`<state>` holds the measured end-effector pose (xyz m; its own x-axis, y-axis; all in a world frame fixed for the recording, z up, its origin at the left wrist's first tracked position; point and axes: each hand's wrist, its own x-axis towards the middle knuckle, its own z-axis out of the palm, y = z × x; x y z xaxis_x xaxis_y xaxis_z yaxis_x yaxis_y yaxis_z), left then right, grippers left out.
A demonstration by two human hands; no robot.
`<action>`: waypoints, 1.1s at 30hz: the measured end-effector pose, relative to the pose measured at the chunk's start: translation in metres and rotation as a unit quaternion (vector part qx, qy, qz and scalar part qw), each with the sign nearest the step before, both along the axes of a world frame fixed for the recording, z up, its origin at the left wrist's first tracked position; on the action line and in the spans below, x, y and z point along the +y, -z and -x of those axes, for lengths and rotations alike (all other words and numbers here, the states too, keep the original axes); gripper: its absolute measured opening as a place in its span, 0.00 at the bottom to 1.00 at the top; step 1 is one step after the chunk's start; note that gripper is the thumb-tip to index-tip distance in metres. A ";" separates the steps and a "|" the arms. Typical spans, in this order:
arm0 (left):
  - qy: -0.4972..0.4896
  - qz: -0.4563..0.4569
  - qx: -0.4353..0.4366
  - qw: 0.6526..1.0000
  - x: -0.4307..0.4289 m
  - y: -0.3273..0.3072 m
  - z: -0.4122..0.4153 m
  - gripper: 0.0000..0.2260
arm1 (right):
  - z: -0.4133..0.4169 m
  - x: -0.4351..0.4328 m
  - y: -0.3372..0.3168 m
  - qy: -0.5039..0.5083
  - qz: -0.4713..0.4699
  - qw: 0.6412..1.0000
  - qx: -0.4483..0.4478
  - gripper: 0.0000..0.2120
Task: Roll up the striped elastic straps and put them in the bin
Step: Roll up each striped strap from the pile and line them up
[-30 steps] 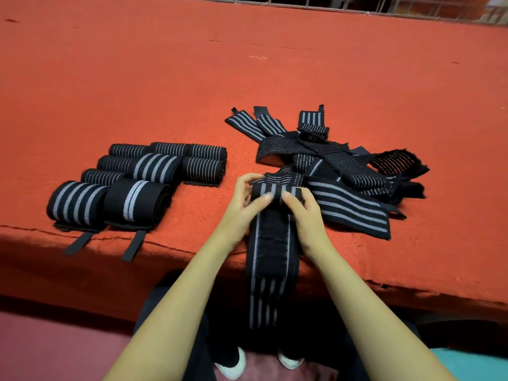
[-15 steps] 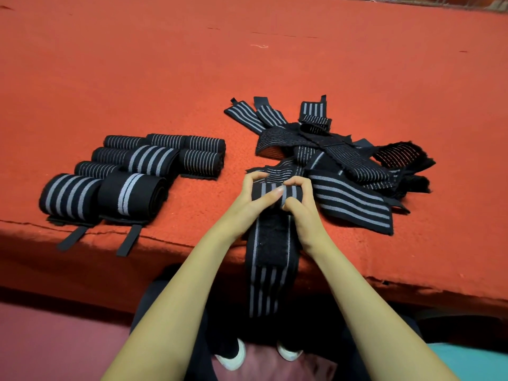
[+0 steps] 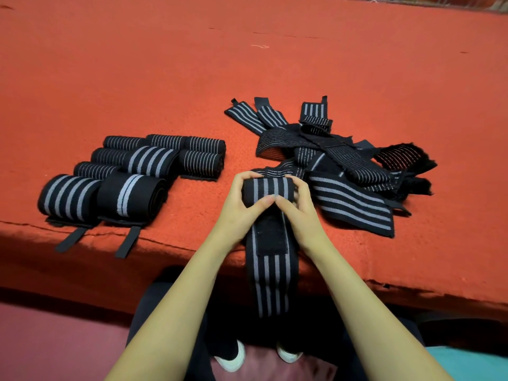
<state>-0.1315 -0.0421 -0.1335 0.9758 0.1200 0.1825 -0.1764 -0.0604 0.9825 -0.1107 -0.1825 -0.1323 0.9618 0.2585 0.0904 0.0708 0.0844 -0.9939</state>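
Left hand and right hand both pinch partial roll of striped strap: thumbs on near side, fingers curled over top, at tabletop front edge.
Judgement: keep tension equal on both sides and edges aligned, else roll telescopes.
Unrolled tail hangs off edge below roll. Velcro patch likely next to wind in, so keep it flat.
Left of roll: finished rolls, well apart.
Right of roll: loose strap pile, just beside right hand, could snag.
No bin in view.
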 end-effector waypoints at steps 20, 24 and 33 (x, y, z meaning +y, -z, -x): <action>0.023 0.117 0.075 0.990 -0.001 -0.006 -0.005 0.10 | -0.003 -0.002 0.002 -0.025 0.080 0.996 -0.043 0.34; 0.018 0.070 0.022 0.997 0.001 -0.002 -0.005 0.16 | -0.004 -0.002 -0.002 -0.018 -0.019 0.999 0.020 0.30; 0.030 0.004 -0.025 0.999 -0.002 -0.002 -0.005 0.12 | 0.000 -0.002 -0.002 0.046 -0.028 0.998 -0.020 0.06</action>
<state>-0.1263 -0.0437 -0.1313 0.9708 0.0632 0.2314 -0.2291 -0.0405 0.9726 -0.1107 -0.1846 -0.1298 0.9765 0.1631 0.1411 0.1205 0.1304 -0.9841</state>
